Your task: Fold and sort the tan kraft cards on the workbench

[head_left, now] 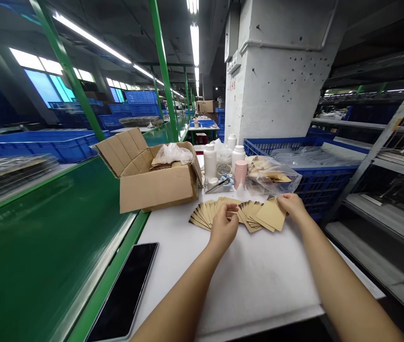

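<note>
Tan cards with dark edges lie fanned in an overlapping row across the white table. Over the middle of this row is my left hand, its fingers loosely bent and apart, with nothing visible between them. My right hand pinches the upper right corner of the end card, which overlaps the cards beside it. Just behind the row sit a pink bottle, a small white nozzle bottle and dark tweezers.
An open cardboard box with cards and clear plastic stands at the left. White bottles and a plastic bag of cards are at the back. A phone lies near the green conveyor belt. Blue crates stand right.
</note>
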### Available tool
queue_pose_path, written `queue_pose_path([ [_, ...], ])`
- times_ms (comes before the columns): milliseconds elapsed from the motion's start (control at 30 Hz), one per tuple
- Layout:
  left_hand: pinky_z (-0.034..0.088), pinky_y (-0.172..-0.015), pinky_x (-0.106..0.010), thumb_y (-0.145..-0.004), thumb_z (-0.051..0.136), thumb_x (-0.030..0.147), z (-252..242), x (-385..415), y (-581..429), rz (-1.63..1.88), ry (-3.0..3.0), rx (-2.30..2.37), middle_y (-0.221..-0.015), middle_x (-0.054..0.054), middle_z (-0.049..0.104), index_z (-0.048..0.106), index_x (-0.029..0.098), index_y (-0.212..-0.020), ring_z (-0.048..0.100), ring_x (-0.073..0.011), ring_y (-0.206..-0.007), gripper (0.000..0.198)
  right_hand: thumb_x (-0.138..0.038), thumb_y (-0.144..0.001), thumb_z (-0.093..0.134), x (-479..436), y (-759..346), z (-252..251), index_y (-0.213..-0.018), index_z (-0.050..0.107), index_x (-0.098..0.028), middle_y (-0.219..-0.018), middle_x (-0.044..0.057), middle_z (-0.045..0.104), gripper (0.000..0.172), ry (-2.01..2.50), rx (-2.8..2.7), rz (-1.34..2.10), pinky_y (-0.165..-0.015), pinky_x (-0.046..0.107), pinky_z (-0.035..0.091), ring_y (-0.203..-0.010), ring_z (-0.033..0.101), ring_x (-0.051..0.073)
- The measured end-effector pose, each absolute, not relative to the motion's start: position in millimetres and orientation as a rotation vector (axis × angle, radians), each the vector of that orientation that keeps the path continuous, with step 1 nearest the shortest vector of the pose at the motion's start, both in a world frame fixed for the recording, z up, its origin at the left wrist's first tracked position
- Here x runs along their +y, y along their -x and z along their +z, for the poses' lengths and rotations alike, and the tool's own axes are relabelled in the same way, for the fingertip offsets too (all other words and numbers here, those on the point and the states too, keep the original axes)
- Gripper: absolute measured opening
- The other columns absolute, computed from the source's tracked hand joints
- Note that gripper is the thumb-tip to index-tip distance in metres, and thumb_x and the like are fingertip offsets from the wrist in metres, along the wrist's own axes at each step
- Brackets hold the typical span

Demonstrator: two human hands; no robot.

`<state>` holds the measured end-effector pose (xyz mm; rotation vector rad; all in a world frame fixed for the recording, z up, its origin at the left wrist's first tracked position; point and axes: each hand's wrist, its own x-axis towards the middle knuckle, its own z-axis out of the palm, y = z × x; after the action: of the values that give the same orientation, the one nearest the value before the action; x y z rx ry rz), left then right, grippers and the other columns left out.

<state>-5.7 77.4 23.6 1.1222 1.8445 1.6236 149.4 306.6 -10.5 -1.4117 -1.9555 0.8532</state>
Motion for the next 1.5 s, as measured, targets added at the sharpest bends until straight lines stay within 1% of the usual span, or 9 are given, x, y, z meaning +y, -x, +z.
queue_pose_path([
  [100, 0.044, -0.071, -0.027, -0.077, 0.046, 0.016, 21, 78, 6, 1.620, -1.148, 1.857, -0.101, -0.004, 0.062, 0.055, 0.021, -0.099, 0.057, -0.0133, -0.083, 0.025, -0.038, -0.060, 0.055, 311, -158, -8, -0.055, 0.059, -0.017, -0.051, 0.005, 0.056, 0.022, 1.541, -2.188, 0.747, -0.046, 0.027, 0.032, -0.049, 0.049, 0.016],
  [200, 0.045, -0.072, -0.028, -0.077, 0.045, 0.016, 18, 79, 6, 1.570, -1.180, 1.886, -0.100, -0.004, 0.062, 0.056, 0.021, -0.098, 0.057, -0.0139, -0.084, 0.024, -0.041, -0.061, 0.057, 312, -163, -8, -0.065, 0.062, -0.018, -0.068, 0.007, 0.064, 0.024, 1.620, -2.430, 0.639, -0.051, 0.026, 0.036, -0.057, 0.055, 0.017],
  [433, 0.047, -0.084, -0.034, -0.079, 0.042, 0.018, 16, 74, 1, 1.239, -1.490, 2.056, -0.110, -0.005, 0.060, 0.058, 0.022, -0.101, 0.055, -0.0195, -0.102, 0.028, -0.044, -0.062, 0.059, 311, -165, -6, -0.074, 0.062, -0.017, -0.078, 0.008, 0.065, 0.030, 1.628, -2.596, 0.597, -0.054, 0.026, 0.037, -0.065, 0.057, 0.017],
  [533, 0.041, -0.097, -0.038, -0.079, 0.042, 0.018, 15, 72, -2, 1.114, -1.711, 2.052, -0.119, -0.006, 0.056, 0.055, 0.022, -0.112, 0.048, -0.0222, -0.115, 0.036, -0.037, -0.061, 0.060, 310, -162, -9, -0.082, 0.059, -0.017, -0.083, 0.007, 0.064, 0.028, 1.551, -2.560, 0.606, -0.056, 0.025, 0.037, -0.068, 0.056, 0.016],
  [700, 0.028, -0.110, -0.042, -0.077, 0.044, 0.018, 8, 75, -5, 0.866, -1.944, 1.971, -0.138, -0.009, 0.041, 0.043, 0.018, -0.129, 0.033, -0.0245, -0.130, 0.053, -0.035, -0.057, 0.065, 310, -156, -17, -0.101, 0.052, -0.015, -0.081, 0.005, 0.062, 0.050, 1.427, -2.530, 0.722, -0.056, 0.024, 0.037, -0.067, 0.055, 0.015],
  [800, 0.024, -0.112, -0.043, -0.077, 0.044, 0.019, 5, 78, -6, 0.750, -2.015, 1.950, -0.140, -0.010, 0.039, 0.040, 0.016, -0.132, 0.029, -0.0257, -0.133, 0.056, -0.033, -0.054, 0.067, 309, -155, -18, -0.092, 0.056, -0.015, -0.078, 0.004, 0.061, 0.043, 1.390, -2.528, 0.775, -0.055, 0.024, 0.036, -0.065, 0.054, 0.014],
  [967, 0.023, -0.112, -0.041, -0.075, 0.043, 0.016, 6, 78, -7, 0.715, -2.077, 1.918, -0.135, -0.009, 0.044, 0.041, 0.017, -0.131, 0.033, -0.0238, -0.130, 0.056, -0.028, -0.054, 0.066, 306, -155, -17, -0.077, 0.056, -0.016, -0.070, 0.001, 0.060, 0.028, 1.355, -2.532, 0.821, -0.053, 0.023, 0.033, -0.060, 0.051, 0.012],
  [1200, 0.025, -0.112, -0.041, -0.076, 0.044, 0.016, 5, 77, -8, 0.701, -2.093, 1.881, -0.135, -0.010, 0.044, 0.044, 0.017, -0.129, 0.033, -0.0234, -0.129, 0.053, -0.021, -0.060, 0.059, 304, -147, -18, -0.077, 0.052, -0.016, -0.075, 0.001, 0.059, 0.019, 1.293, -2.451, 0.774, -0.055, 0.021, 0.032, -0.065, 0.050, 0.011],
  [1500, 0.027, -0.111, -0.042, -0.075, 0.046, 0.016, 7, 75, -8, 0.702, -2.112, 1.842, -0.135, -0.009, 0.043, 0.046, 0.020, -0.128, 0.034, -0.0242, -0.129, 0.053, -0.017, -0.057, 0.056, 306, -141, -26, -0.075, 0.049, -0.017, -0.069, -0.001, 0.056, 0.019, 1.210, -2.360, 0.836, -0.053, 0.020, 0.032, -0.062, 0.048, 0.011],
])
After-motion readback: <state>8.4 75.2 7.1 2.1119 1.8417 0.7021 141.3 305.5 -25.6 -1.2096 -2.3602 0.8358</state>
